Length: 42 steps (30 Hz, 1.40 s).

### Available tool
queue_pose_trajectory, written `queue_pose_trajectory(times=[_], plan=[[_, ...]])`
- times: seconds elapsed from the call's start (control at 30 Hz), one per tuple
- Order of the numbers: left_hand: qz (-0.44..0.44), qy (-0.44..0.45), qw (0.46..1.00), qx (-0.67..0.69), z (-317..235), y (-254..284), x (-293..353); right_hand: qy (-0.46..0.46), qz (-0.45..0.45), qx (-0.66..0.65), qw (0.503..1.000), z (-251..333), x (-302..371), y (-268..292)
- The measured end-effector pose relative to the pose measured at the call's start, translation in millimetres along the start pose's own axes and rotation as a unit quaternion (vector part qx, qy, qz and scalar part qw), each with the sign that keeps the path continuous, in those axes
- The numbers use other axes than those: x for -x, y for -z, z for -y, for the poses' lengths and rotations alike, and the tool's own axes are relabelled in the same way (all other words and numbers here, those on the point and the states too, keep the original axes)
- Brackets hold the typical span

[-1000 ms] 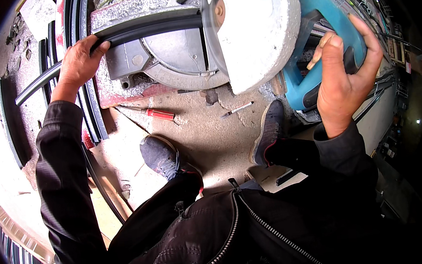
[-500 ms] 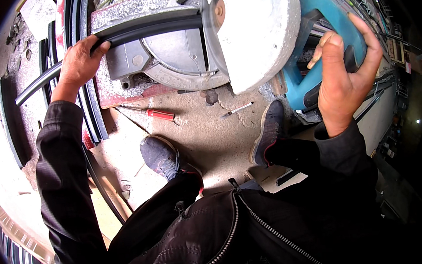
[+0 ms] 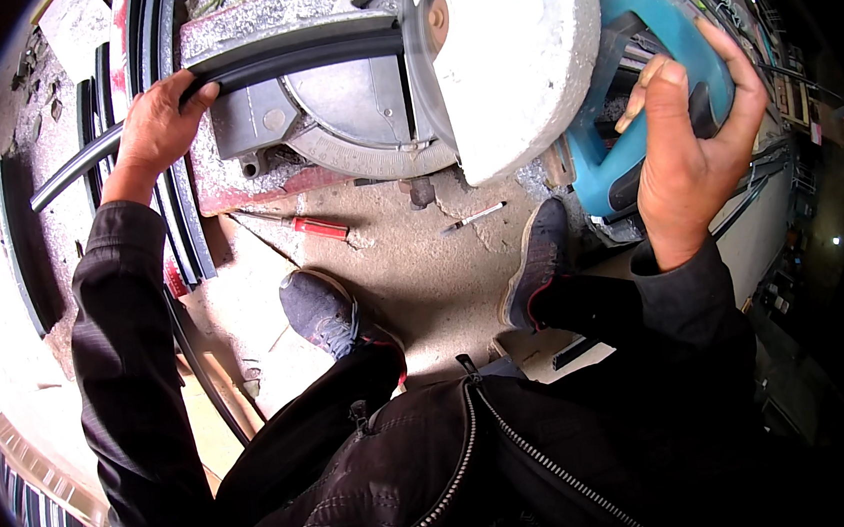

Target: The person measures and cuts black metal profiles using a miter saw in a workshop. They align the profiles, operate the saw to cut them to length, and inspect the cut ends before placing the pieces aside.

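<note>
My left hand [image 3: 161, 126] is closed round a long black profile bar [image 3: 309, 57], which lies across the bed of a miter saw [image 3: 353, 109]. The bar's right end reaches the blade [image 3: 422, 68], whose upper part sits under a large whitish, dust-coated guard [image 3: 520, 64]. On the right, my right hand [image 3: 687, 140] wraps round the saw's teal loop handle [image 3: 601, 183], thumb on the near side. Some of its fingers pass through the loop and are partly hidden. The bar's other end sticks out left beyond my left hand.
Several dark profile lengths [image 3: 181, 224] lie left of the saw. On the floor between saw and shoes are a red-handled screwdriver [image 3: 321, 228] and a pen [image 3: 473, 219]. Metal shavings cover the red base [image 3: 280, 188]. My shoes [image 3: 321, 310] stand close in front.
Hardly anything differs. My right hand on the handle has shifted very slightly to the right; the left hand and the bar have stayed in place.
</note>
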<state>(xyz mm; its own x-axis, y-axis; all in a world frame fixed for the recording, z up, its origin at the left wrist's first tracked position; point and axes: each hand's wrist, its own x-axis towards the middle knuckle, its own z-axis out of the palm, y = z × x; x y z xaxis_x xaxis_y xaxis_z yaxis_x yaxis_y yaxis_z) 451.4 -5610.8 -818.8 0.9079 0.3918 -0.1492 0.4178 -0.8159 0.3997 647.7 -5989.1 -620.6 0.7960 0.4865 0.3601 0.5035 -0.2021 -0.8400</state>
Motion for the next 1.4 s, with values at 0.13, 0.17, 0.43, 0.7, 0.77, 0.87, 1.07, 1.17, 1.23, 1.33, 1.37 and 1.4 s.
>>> queue_pose_trajectory(times=[0.13, 0.17, 0.43, 0.7, 0.77, 0.87, 1.07, 1.17, 1.23, 1.33, 1.37, 1.4], plan=[[-0.005, -0.001, 1.0, 0.003, 1, -1, 0, 0.012, 0.001, 0.006, 1.0, -5, 4, 2], [-0.007, -0.004, 1.0, 0.004, 0, -1, 0, 0.012, -0.001, 0.007, 1.0, -4, 4, 2], [0.0, 0.005, 1.0, 0.001, -3, 2, 2, 0.004, -0.012, 0.009, 1.0, -4, 8, -1], [0.0, 0.003, 1.0, -0.006, -4, 3, 2, -0.001, -0.011, 0.01, 1.0, -4, 11, -1], [0.0, 0.001, 1.0, -0.008, -3, 2, 2, -0.002, -0.009, 0.013, 1.0, -5, 11, -1], [0.002, 0.002, 1.0, 0.003, -2, 1, 1, -0.004, -0.01, 0.015, 1.0, -5, 12, -1], [0.007, 0.009, 1.0, -0.006, -3, 2, 2, -0.008, -0.013, 0.02, 1.0, -5, 15, -1], [0.003, 0.006, 1.0, -0.01, -4, 3, 2, -0.004, -0.016, 0.022, 1.0, -7, 16, -1], [0.0, 0.004, 1.0, -0.012, -5, 4, 3, 0.001, -0.022, 0.028, 0.999, -9, 17, -1], [0.004, 0.003, 1.0, -0.007, -2, -1, 0, 0.007, -0.019, 0.03, 0.999, -11, 20, -2], [0.006, 0.006, 1.0, -0.008, -2, 0, 1, 0.009, -0.019, 0.03, 0.999, -11, 20, -2], [0.005, 0.008, 1.0, -0.009, -3, 1, 1, 0.011, -0.018, 0.03, 0.999, -11, 20, -2]])
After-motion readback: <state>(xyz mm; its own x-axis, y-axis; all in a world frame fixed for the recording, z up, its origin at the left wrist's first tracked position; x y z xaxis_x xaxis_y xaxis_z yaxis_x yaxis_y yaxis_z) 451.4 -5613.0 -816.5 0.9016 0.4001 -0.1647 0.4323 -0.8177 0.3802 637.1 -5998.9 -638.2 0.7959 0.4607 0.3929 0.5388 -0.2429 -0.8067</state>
